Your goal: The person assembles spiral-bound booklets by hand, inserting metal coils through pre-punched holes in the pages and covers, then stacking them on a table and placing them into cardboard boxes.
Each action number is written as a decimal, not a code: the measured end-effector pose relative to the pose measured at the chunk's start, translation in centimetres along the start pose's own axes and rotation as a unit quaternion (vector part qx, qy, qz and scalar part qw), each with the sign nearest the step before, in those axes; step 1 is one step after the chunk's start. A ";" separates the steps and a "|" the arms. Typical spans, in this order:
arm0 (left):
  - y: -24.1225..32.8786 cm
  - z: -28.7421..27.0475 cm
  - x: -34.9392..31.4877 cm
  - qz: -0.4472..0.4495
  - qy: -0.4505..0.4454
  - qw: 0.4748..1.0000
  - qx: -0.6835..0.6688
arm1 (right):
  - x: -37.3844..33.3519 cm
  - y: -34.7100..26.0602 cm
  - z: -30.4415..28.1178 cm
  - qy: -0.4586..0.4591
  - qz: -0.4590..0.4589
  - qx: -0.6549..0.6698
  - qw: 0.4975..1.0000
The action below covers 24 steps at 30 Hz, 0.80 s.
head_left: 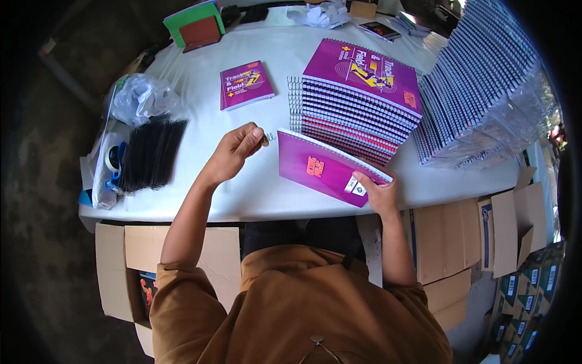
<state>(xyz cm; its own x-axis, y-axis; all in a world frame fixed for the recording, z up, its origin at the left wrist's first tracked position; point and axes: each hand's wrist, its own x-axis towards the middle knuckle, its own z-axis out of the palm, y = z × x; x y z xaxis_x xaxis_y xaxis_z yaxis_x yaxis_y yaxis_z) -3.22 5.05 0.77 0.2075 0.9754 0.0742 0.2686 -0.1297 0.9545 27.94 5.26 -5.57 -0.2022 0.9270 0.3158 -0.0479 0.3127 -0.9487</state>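
My left hand (239, 150) is closed in a pinch, and a short end of dark wire coil (271, 137) sticks out from its fingertips toward the book. In my right hand (381, 193) is a purple notebook (324, 167), gripped at its right end with the thumb on the cover. The notebook is tilted above the table's near edge, its pale page edge facing away from me. Its left corner is close to the coil end; whether they touch I cannot tell. Just beyond stands a tall stack of purple spiral notebooks (362, 73).
A smaller purple book (247, 84) lies on the white-covered table (200, 76). To the left are a bundle of black coils (153, 155), a blue tape dispenser (115, 167) and crumpled plastic (145, 97). A high pile of spiral-bound books (479, 91) rises at right. Cardboard boxes (445, 239) stand below.
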 end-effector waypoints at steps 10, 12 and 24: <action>-0.2 1.4 -0.1 0.013 0.069 0.993 0.092 | -0.3 -0.3 0.3 -0.012 -0.008 0.006 1.000; -0.3 1.6 -0.1 0.044 0.105 0.980 0.164 | -0.3 -0.4 0.1 -0.025 -0.028 -0.008 0.999; 3.7 -0.1 -0.7 -0.156 -0.020 0.987 -0.024 | -0.4 -0.8 -0.3 -0.091 -0.096 -0.027 0.991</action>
<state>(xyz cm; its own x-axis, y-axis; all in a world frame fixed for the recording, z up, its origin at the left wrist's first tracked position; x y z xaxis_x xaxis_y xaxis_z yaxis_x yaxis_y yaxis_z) -2.43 3.90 4.28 0.1586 0.9587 -0.2360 0.2812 0.1852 0.9416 28.38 4.76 -4.94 -0.3680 0.7982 0.4770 -0.0516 0.4946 -0.8676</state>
